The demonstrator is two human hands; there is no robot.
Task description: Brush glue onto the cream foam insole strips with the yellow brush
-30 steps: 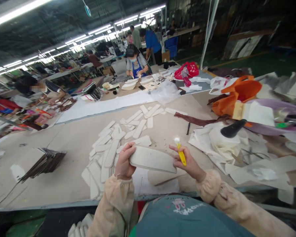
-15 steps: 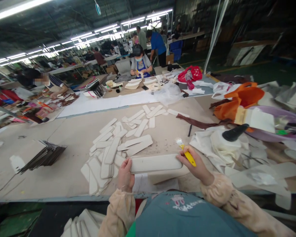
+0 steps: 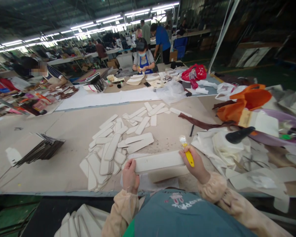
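Your left hand (image 3: 131, 176) and right hand (image 3: 196, 164) pinch one pale strip (image 3: 160, 161), the right also gripping a yellow brush (image 3: 189, 158); a pile (image 3: 111, 148) lies left.

We see a factory workshop: strip lights (image 3: 88, 25) toward eleven o'clock, workers at long tables around twelve, and piled cut pieces (image 3: 113, 141) on the worktable (image 3: 71, 131).

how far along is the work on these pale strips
Done: can't be confirmed; the heaped strips look much alike. In hand: one long strip, held by the left hand and right hand, the latter also gripping a yellow-handled tool. Left: possibly some of the heap, though how many is unclear.
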